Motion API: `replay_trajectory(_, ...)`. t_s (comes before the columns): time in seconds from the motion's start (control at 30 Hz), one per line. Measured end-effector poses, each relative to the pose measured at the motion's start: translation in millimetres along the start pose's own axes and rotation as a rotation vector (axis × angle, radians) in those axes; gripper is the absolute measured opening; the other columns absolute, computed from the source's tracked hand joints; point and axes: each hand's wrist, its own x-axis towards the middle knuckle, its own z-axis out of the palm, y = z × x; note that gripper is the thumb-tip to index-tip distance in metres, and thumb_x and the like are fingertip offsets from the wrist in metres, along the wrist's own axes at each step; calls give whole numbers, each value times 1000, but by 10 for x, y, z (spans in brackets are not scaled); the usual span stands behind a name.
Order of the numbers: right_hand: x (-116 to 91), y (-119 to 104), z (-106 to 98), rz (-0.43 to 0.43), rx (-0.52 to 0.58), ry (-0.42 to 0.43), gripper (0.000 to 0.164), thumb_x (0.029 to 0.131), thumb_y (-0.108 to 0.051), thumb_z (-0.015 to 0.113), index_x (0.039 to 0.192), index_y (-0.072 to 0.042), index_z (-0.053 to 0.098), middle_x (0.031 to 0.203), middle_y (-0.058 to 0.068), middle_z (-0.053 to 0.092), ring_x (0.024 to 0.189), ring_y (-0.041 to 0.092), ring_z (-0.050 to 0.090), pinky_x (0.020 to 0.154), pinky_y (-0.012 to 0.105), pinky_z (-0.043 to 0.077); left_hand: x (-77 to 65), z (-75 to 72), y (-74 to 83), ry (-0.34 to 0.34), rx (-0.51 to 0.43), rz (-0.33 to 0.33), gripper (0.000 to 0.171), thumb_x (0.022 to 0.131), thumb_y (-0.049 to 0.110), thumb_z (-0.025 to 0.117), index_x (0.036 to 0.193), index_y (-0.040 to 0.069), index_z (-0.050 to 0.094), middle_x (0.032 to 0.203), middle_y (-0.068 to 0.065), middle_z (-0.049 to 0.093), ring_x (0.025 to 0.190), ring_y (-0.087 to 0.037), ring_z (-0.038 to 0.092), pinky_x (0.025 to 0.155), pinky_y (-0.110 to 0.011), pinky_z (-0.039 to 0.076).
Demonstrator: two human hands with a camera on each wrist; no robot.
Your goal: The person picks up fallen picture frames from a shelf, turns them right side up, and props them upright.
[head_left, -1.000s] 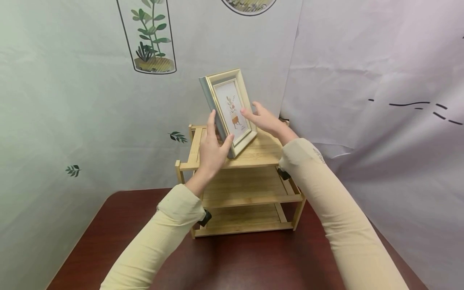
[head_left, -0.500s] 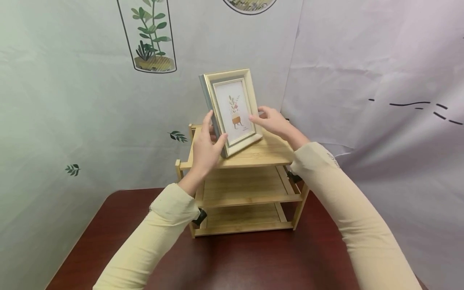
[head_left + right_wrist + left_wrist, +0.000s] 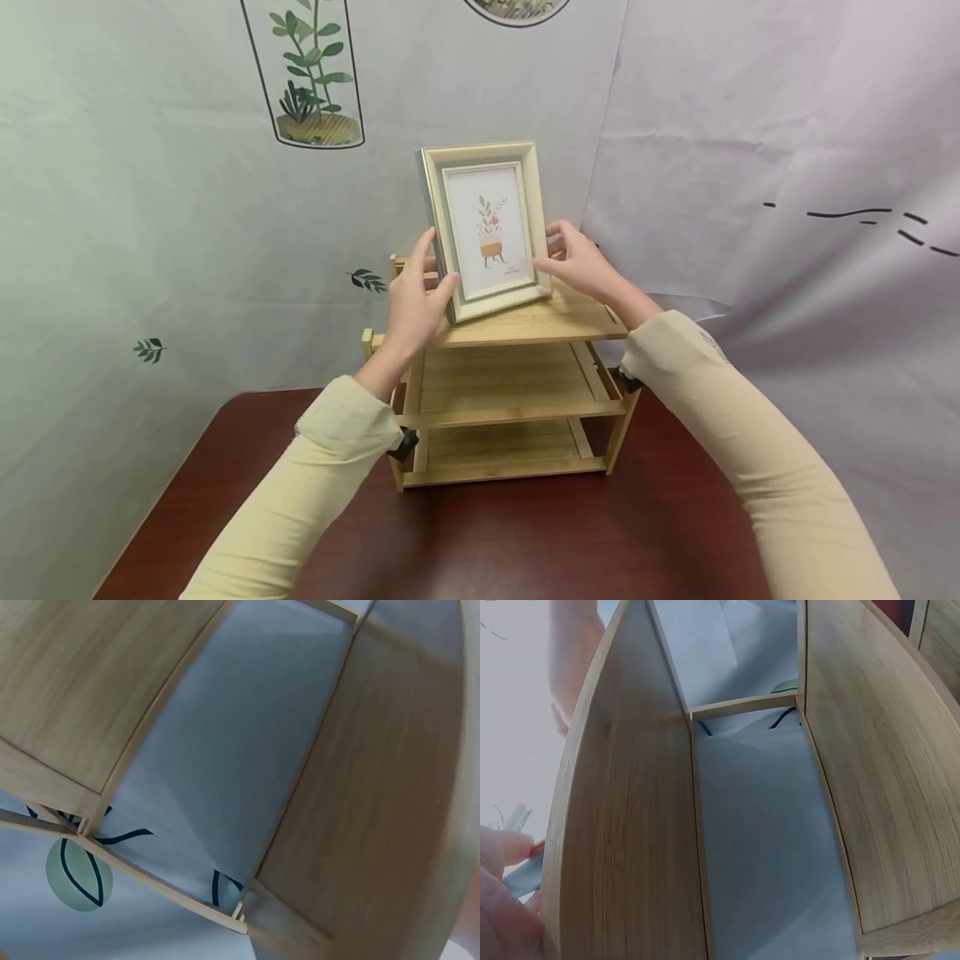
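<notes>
A cream picture frame with a potted-plant print stands nearly upright over the top tier of a wooden shelf rack, leaning slightly back. My left hand holds its lower left edge, thumb in front and fingers along the side. On the opposite side, my right hand pinches the lower right edge. Whether the bottom rests on the board I cannot tell. In the left wrist view, part of my left hand shows beside the rack's board. The right wrist view shows mainly the rack's boards.
The rack stands on a dark red table. Behind it hangs a pale printed cloth with plant drawings, and more cloth closes off the right side. Two lower tiers are below the top board.
The frame has turned to face me more squarely. My left hand has shifted left and my right hand moved right and slightly down, from the front of the frame to its right edge.
</notes>
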Motion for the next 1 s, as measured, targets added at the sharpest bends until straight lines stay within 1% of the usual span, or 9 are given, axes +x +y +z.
replay_trajectory(0.1,-35,27,23,-27,15,32,48,84,-19,57,123,-5,34,106,17,52,96,27,51,83,37,43,11,-22,-11,-18,-6,-20,59,86,18,54,139,24,27,112,-15,57,96,-28,61,80,-36,50)
replay_trajectory(0.23,-82,67,57,-77,17,84,40,83,-13,55,118,-5,36,98,16,54,90,25,53,81,34,43,28,-41,-33,-35,-8,-30,58,87,18,53,139,26,27,113,-15,57,98,-28,60,81,-37,50)
replay_trajectory(0.33,-123,95,85,-119,35,116,37,84,-11,53,116,-3,37,94,15,54,84,25,55,76,31,43,39,-51,-44,-41,-5,-34,57,88,18,52,139,27,28,113,-15,57,98,-28,60,82,-37,49)
replay_trajectory(0.4,-150,115,106,-129,64,133,37,84,-11,53,117,-4,37,93,14,54,81,23,56,71,29,44,43,-56,-47,-48,-5,-37,57,88,18,51,139,27,27,113,-15,57,98,-28,60,83,-37,49)
replay_trajectory(0.53,-192,157,146,-142,120,161,39,84,-10,53,119,-4,36,93,14,53,76,20,56,64,24,47,45,-55,-57,-64,-11,-43,56,89,19,50,139,27,26,116,-16,56,99,-29,59,85,-37,48)
replay_trajectory(0.63,-211,189,171,-151,141,184,41,84,-10,53,120,-4,36,94,14,52,75,18,55,62,22,48,44,-46,-68,-69,-3,-43,55,90,20,49,139,27,26,117,-15,56,100,-28,59,86,-36,47)
replay_trajectory(0.87,-249,214,188,-156,141,209,41,84,-11,54,119,-5,34,96,12,49,76,16,52,61,19,45,42,-30,-80,-72,18,-24,55,91,19,48,140,26,25,118,-17,55,101,-29,59,87,-37,47)
replay_trajectory(1.0,-356,57,173,-152,140,214,39,83,-7,52,118,0,34,96,14,48,76,18,51,61,17,43,48,-22,-92,-71,23,-25,54,91,20,47,140,26,25,118,-16,55,102,-28,59,87,-36,47)
